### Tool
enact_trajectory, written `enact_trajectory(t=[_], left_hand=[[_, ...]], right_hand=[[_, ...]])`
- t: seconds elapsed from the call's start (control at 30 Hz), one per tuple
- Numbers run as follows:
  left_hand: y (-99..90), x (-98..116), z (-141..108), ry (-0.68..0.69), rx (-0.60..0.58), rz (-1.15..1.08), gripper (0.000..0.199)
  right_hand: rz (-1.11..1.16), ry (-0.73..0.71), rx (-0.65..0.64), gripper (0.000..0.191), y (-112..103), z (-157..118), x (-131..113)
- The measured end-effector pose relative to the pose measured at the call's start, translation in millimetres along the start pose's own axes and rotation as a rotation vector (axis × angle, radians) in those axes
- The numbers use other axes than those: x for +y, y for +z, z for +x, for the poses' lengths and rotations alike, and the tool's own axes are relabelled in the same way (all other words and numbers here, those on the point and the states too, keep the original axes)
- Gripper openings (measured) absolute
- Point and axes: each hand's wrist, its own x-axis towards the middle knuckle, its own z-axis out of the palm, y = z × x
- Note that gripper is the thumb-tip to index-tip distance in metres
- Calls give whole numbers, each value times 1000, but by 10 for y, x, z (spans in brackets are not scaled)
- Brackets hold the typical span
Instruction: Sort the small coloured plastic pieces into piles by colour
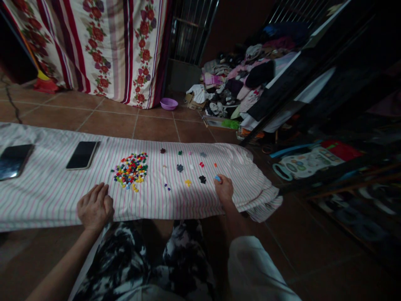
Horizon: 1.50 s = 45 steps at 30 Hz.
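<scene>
My right hand [224, 189] is at the right end of the striped cloth, its fingers pinched together at small light-blue pieces [217, 178]. Whether some of those lie on the cloth is hard to see. Just left of it is a cluster of black pieces [202, 179], with yellow pieces [188, 182] beyond. My left hand [95, 207] rests on the cloth's near edge, fingers lying forward and slightly bent, with nothing visible in them. Above and right of it is a mixed pile of tiny coloured pieces [130, 170], like beads or miniature blocks.
Small single-colour groups, including dark grey pieces [179, 167], red pieces [201, 164] and an orange piece [215, 164], dot the striped cloth [125, 209]. A phone [82, 155] and a dark tablet-like device [14, 161] lie left. A purple basin [168, 104] stands on the floor.
</scene>
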Motion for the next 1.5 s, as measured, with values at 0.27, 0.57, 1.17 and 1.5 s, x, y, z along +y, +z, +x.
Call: enact_trajectory(t=[0.27, 0.57, 1.17, 1.5], left_hand=[[3, -7, -2, 29, 3, 43, 38], [18, -15, -1, 2, -11, 11, 35], [-6, 52, 17, -49, -46, 24, 37], [11, 30, 8, -60, -60, 6, 39]], right_hand=[[29, -26, -31, 29, 4, 77, 45], [89, -41, 7, 38, 18, 35, 84], [396, -364, -56, 33, 54, -630, -1329], [589, -646, -555, 28, 652, -1428, -2423]])
